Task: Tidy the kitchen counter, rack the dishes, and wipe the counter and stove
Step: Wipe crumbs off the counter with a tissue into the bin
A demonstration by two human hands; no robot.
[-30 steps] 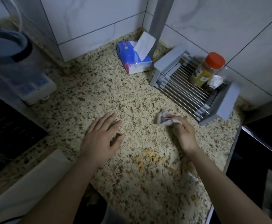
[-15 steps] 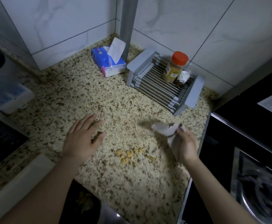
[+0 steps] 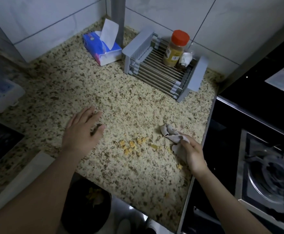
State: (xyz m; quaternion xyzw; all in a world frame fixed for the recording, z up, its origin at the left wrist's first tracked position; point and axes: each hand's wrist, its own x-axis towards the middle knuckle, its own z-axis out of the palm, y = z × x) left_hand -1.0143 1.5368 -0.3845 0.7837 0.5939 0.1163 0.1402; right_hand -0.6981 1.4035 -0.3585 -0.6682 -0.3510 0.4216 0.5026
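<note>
Here, at the far left, a pale plastic container point(image 3: 2, 95) sits on the speckled stone worktop point(image 3: 87, 85). The left hand point(image 3: 83, 130) lies flat on the worktop with its fingers straight and spread, its grip slack and holding nothing. Below the worktop's near edge stands a dark bin point(image 3: 89, 201) with yellowish scraps inside. Behind the hand, in the corner, a blue tissue pack point(image 3: 100, 48) rests with one sheet sticking up. Yellow crumbs point(image 3: 129, 146) lie scattered between the two hands. A grey dish rack point(image 3: 161, 68) stands by the wall, carrying an orange-capped jar point(image 3: 175, 48) and a small white wad beside it. The right hand point(image 3: 192, 154) has its grip closed round a crumpled grey cloth point(image 3: 171, 134), which touches the worktop just right of the crumbs. A black stove point(image 3: 264, 169) fills the right.
</note>
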